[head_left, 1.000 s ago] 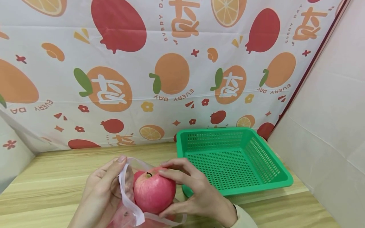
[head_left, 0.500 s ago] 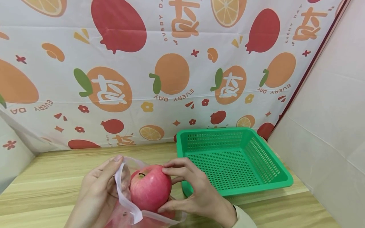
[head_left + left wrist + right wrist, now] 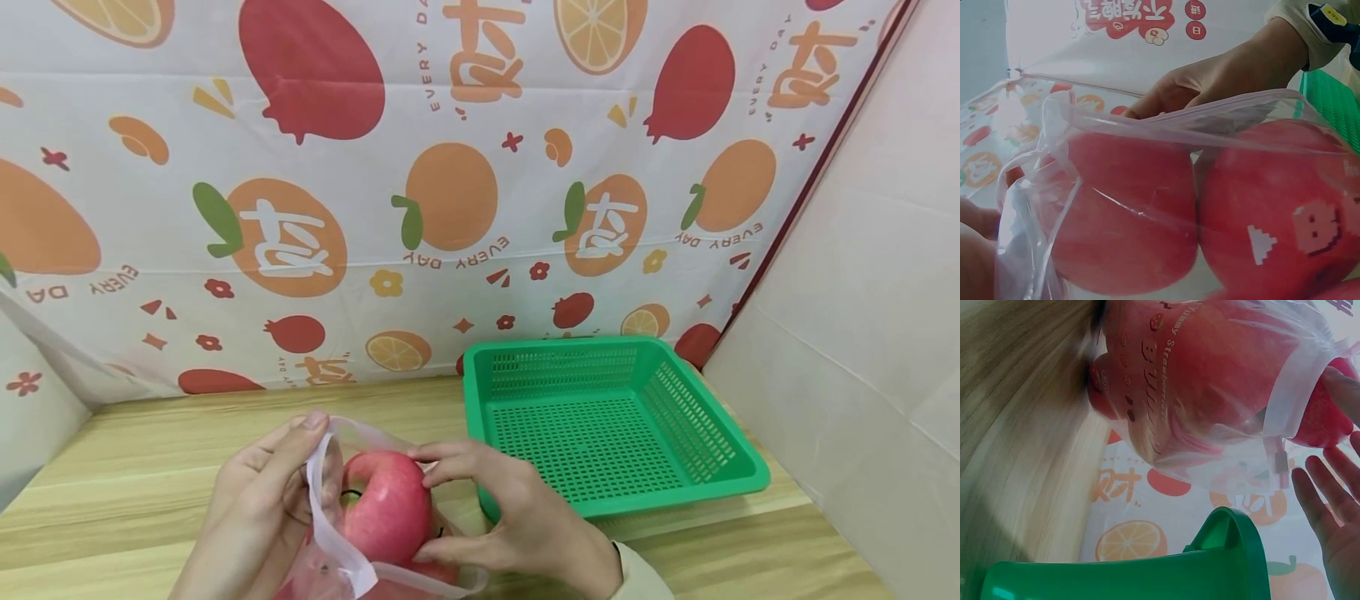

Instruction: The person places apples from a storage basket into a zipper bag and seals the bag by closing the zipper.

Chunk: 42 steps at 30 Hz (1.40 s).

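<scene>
In the head view, my left hand [image 3: 258, 500] pinches the white rim of a clear zip bag [image 3: 337, 546], keeping its mouth apart. A red apple [image 3: 390, 508] sits partway in the opening, its stem turned toward the left hand. My right hand [image 3: 517, 517] holds that apple from the right, fingers above and thumb below. More red apples [image 3: 1279, 206] fill the bag in the left wrist view. Printed lettering and a small slider [image 3: 1281, 464] show on the bag in the right wrist view, where fingertips touch the apple beyond its rim.
A green perforated plastic basket [image 3: 600, 442] stands right of the hands on the wood-grain table [image 3: 135, 500]. Behind hangs a fruit-printed cloth [image 3: 360, 192], and a plain white panel [image 3: 862, 275] borders the right side.
The apple has sunk lower into the bag, tipping so its stem faces left. My right hand has followed it slightly down and left. The left hand keeps its hold on the rim.
</scene>
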Motion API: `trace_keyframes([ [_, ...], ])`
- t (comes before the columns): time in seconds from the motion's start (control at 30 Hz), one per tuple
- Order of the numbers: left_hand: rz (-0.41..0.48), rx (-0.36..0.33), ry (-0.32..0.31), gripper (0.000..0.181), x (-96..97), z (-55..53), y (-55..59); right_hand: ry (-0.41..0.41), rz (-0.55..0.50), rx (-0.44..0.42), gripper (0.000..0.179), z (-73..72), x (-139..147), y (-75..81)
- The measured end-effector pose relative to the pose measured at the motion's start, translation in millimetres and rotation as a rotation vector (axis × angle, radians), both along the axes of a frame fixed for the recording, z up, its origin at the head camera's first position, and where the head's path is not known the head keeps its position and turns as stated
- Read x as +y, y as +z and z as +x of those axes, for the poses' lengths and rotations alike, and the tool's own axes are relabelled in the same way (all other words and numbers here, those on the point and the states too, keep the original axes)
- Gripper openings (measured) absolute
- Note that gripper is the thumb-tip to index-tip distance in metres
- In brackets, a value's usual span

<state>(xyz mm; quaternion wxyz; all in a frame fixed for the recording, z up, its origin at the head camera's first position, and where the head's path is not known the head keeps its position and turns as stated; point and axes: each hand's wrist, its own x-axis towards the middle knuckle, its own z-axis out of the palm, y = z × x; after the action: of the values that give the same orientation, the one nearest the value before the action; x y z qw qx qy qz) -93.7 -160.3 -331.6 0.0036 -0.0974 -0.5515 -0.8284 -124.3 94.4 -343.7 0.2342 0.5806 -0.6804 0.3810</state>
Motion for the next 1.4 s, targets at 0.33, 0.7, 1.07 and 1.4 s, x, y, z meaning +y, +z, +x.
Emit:
trace_keyframes([
  [0.33,-0.022,-0.012,0.028,0.035,-0.9,1.1,2.2,-0.040,0.013,0.075,0.046,-3.0,1.6,0.4],
  [0.7,0.021,0.005,-0.118,0.033,-8.9,1.9,0.8,-0.245,0.049,0.132,0.038,-13.7,7.1,-5.0],
  [1.07,-0.035,0.019,-0.162,0.036,-10.2,2.8,-0.5,-0.320,0.095,0.126,0.020,-17.1,11.7,-6.9],
  [1.4,-0.043,0.092,-0.237,0.033,-10.0,2.3,1.0,-0.275,0.143,0.159,0.020,-18.0,11.4,-8.1],
])
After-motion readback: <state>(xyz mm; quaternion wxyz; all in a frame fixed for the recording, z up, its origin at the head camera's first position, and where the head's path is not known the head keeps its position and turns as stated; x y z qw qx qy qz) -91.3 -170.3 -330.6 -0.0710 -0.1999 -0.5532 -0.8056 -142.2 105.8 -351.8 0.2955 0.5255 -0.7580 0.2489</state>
